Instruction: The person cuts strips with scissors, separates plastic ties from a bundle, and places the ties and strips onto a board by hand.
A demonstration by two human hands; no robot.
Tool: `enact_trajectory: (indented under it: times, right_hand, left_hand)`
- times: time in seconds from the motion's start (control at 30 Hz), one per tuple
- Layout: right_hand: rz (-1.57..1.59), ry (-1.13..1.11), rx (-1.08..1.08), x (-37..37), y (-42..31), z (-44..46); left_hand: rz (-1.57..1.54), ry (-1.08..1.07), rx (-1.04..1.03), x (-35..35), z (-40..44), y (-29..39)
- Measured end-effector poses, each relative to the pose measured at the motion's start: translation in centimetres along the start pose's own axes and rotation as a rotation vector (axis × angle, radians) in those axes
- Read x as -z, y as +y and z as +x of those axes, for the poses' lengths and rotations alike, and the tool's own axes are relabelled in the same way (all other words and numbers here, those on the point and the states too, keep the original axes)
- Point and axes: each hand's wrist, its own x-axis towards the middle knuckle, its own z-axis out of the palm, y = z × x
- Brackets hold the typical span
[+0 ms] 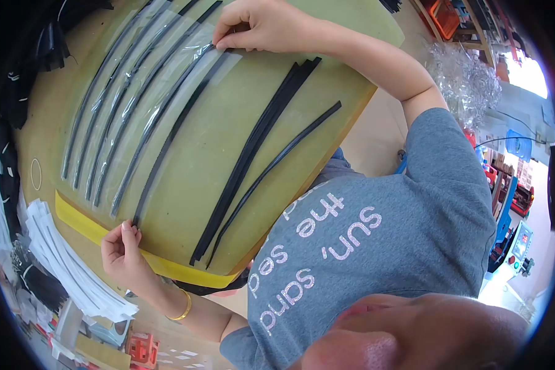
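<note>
A long black strip (177, 128) lies slanted across the greenish tabletop, its upper part by clear plastic film (194, 71). My left hand (127, 246) is closed in a pinch at the strip's lower end. My right hand (259, 26) is pinched at its upper end, where the film edge also lies; the fingers partly hide the contact. Left of this strip, several black strips (132, 92) in clear film lie side by side, slightly curved. On the other side sit a bundle of flat black strips (253, 154) and one thin curved black strip (277, 163).
Yellow tape or sheet (191, 270) runs along the table's near-left edge. White strips (74, 265) are stacked beyond it, with dark bundles (40, 68) at the far left. A rubber band (36, 174) lies on the surface. Crumpled clear plastic (465, 77) is at upper right.
</note>
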Motion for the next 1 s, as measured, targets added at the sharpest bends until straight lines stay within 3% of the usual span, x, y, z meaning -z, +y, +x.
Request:
enact_trajectory:
  times: [0.5,0.6,0.8,0.9,1.0]
  right_hand:
    - [-0.042,0.039,0.107,-0.5,0.5,-0.6]
    - [-0.092,0.069,0.214,-0.7,0.5,-0.6]
    - [-0.467,0.05,0.188,-1.3,-1.0,-1.5]
    - [-0.653,0.066,0.387,-1.0,-1.6,-0.3]
    - [-0.749,-0.3,0.747,0.7,-2.5,1.4]
  left_hand:
    - [-0.017,0.013,-0.013,0.3,-0.3,-0.9]
    - [-0.028,0.024,-0.015,0.2,-0.2,-0.9]
    - [-0.012,0.021,0.007,0.5,0.0,-0.9]
    - [-0.034,0.019,0.016,0.7,-0.1,-1.0]
    - [-0.05,0.025,0.03,0.7,-0.1,-1.1]
